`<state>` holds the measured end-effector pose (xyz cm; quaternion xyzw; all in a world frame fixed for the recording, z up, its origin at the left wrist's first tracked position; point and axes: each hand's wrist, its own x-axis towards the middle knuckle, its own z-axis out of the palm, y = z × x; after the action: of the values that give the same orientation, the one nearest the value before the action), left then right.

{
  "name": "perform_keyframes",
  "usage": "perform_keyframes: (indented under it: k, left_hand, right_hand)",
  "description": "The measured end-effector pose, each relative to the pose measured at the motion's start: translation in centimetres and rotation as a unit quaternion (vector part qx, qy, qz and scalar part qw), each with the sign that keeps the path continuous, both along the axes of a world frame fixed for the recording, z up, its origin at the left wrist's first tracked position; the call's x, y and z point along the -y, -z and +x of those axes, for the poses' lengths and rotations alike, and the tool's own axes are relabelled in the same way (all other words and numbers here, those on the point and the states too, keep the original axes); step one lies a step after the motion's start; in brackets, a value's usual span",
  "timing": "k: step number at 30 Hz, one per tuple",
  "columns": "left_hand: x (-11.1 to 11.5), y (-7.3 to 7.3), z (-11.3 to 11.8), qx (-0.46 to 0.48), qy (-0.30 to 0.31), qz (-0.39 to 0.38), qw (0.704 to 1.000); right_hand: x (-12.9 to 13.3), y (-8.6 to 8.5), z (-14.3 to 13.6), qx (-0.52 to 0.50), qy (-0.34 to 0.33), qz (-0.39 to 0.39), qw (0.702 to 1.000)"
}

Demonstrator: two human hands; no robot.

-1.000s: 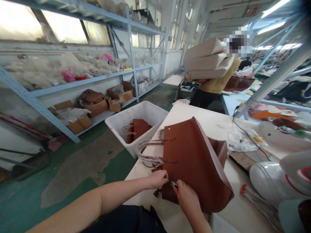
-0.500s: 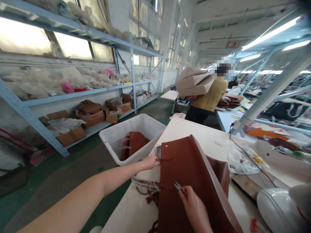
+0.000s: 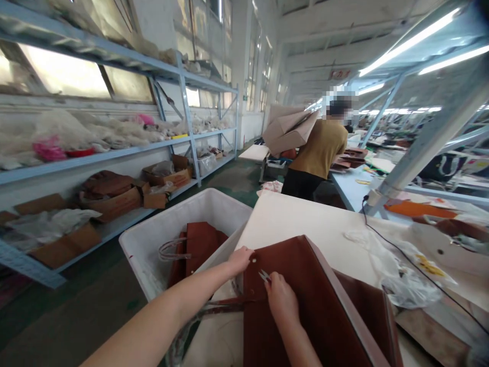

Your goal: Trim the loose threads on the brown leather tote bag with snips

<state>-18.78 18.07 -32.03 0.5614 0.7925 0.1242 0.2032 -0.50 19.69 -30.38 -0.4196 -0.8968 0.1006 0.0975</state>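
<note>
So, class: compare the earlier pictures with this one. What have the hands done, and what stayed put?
The left hand moved from the brown bag's lower edge to its top corner. The right hand followed with the small snips. The white bin stays beside the table.

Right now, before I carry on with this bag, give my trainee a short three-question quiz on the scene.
1. True or false: the left hand rests at the top corner of the brown leather tote bag.
2. What does the right hand hold against the tote? A) small metal thread snips B) a glue bottle C) a hammer
3. What lies in the white plastic bin beside the table?

Key
1. True.
2. A.
3. Another brown bag with plastic-wrapped handles.
</note>
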Motion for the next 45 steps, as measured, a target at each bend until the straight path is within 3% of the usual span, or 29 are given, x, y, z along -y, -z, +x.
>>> perform_keyframes:
  k: [3, 6, 13, 23, 29, 39, 45]
  left_hand:
    - [-1.6, 1.3, -0.9, -0.013, -0.006, -0.010, 1.000]
    - [-1.8, 2.0, -1.6, -0.013, -0.016, -0.020, 1.000]
    - [-1.1, 2.3, -1.6, 0.009, -0.036, 0.019, 0.999]
    - [0.4, 4.1, 0.0, 0.057, -0.152, 0.042, 0.986]
    - [-0.1, 3.8, 0.2, 0.060, -0.153, 0.035, 0.986]
    - [-0.9, 4.3, -1.1, 0.110, -0.142, 0.038, 0.983]
    - [-0.9, 4.1, -2.0, 0.182, -0.200, 0.060, 0.961]
  right_hand:
    - [-1.9, 0.5, -2.5, 0.048, -0.019, 0.027, 0.998]
    - [-3.0, 1.1, -4.3, 0.073, -0.039, 0.027, 0.996]
    - [-4.0, 1.9, -6.7, 0.097, -0.073, 0.021, 0.992]
    - [-3.3, 1.8, -4.6, 0.072, -0.045, 0.014, 0.996]
    - [-1.8, 1.0, -3.7, 0.068, -0.025, 0.018, 0.997]
    - [-2.9, 2.0, -6.7, 0.083, -0.036, 0.020, 0.996]
    - [-4.1, 2.0, -7.7, 0.096, -0.048, 0.006, 0.994]
